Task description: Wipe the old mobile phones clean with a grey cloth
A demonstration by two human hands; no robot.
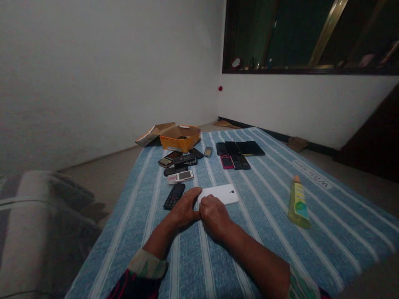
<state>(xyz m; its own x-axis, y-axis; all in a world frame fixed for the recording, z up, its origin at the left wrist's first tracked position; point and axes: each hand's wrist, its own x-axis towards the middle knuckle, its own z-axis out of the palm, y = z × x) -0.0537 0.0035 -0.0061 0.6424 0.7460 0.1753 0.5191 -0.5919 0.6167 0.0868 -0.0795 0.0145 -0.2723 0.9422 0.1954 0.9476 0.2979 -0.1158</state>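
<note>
A white smartphone [222, 194] lies back side up, its camera lens near the right end. My left hand [185, 207] grips the phone's left end between thumb and fingers. Fingers curled, my right hand [215, 216] presses at the near left corner of the phone, and its fingertips are partly hidden. Just left of my left hand is a black keypad phone [175, 197]. Beyond it lie a white and pink phone [180, 177] and a loose pile of dark phones [185, 159].
An open orange box [181, 139] stands at the far left of the blue striped cloth [264, 232]. Dark phones [245, 148] and a pink phone [226, 162] lie in rows at the back. A bottle of yellow-green liquid [298, 203] is on the right.
</note>
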